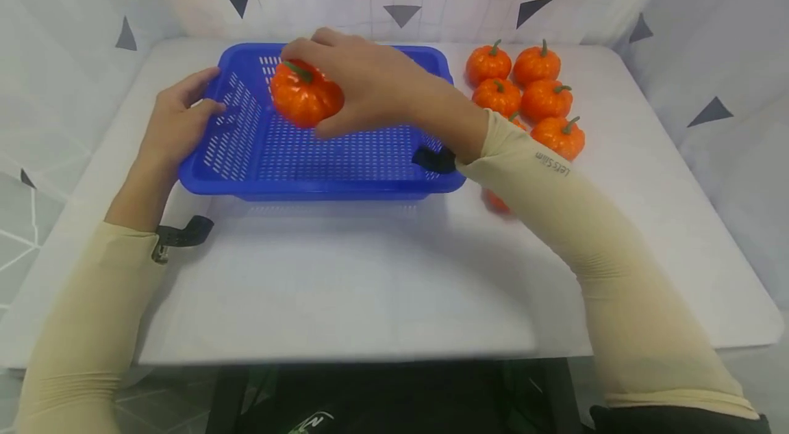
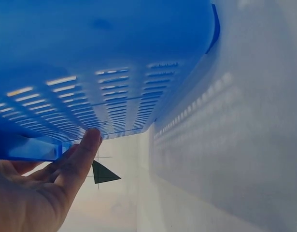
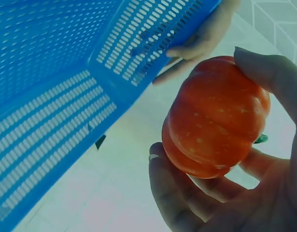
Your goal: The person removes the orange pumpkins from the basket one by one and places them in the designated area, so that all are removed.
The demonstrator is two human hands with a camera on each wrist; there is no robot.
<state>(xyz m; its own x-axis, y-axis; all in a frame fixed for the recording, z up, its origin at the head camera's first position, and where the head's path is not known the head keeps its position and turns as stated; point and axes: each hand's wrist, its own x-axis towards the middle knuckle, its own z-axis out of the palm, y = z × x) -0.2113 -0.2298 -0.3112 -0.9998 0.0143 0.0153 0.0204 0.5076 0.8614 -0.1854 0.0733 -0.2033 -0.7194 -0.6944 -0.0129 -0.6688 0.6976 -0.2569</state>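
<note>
A small orange pumpkin [image 1: 303, 95] with a green stem is held in my right hand [image 1: 364, 81], over the left part of a blue plastic basket [image 1: 333, 187]. In the right wrist view, thumb and fingers curl round the pumpkin [image 3: 216, 118] from opposite sides. My left hand [image 1: 179, 119] grips the basket's left rim. In the left wrist view, a finger of the left hand [image 2: 73, 169] lies against the outside of the slotted wall [image 2: 114, 92]. The visible inside of the basket shows only its perforated floor; my right hand and forearm hide part of it.
Several more orange pumpkins [image 1: 546, 100] stand in rows on the white table [image 1: 345, 283], right of the basket. One lower pumpkin [image 1: 496, 201] is mostly covered by my right sleeve. White curtains with dark triangles [image 1: 402, 15] rise behind the table and at its sides.
</note>
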